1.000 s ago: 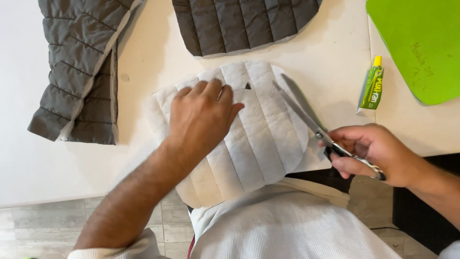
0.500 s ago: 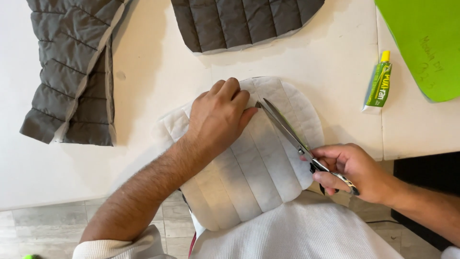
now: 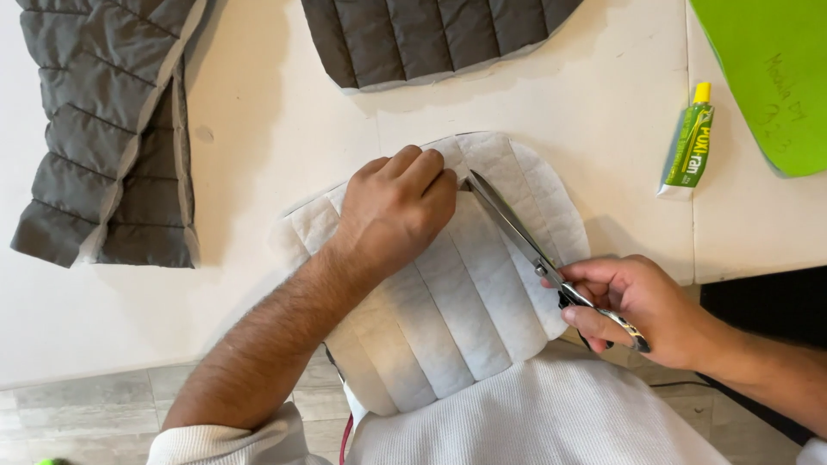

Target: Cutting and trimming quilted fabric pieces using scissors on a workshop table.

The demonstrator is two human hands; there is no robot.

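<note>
- Where the white table (image 3: 258, 284) meets its left edge, a grey quilted piece (image 3: 103, 129) lies flat, folded over on itself so a pale lining strip shows down its right side.
- At the top of the table, a second grey quilted panel (image 3: 431, 34) with a curved, pale-edged lower border runs out of view, well apart from the hands.
- Near the middle, the left hand (image 3: 396, 211) lies palm down on a white quilted panel (image 3: 465, 301), its fingers close together and slightly curled, pressing the cloth against the table.
- That white panel sits at the table's near edge, its rounded top on the surface and its lower part hanging over the edge toward the person's white ribbed top (image 3: 551, 413).
- Just right of the left fingertips, the scissors (image 3: 517, 232) lie slantwise on the panel, tips almost touching the index finger; the blades look nearly closed along a stitched channel.
- Further right, the right hand (image 3: 642, 301) grips the scissor handles at the table's edge, thumb on top and fingers curled through the loops.
- Beyond it, a small green and yellow glue tube (image 3: 689, 146) lies on the table, cap pointing away.
- At the far right corner, a bright green sheet (image 3: 775, 69) with a curved edge rests on the table, near the tube but not touching it.
</note>
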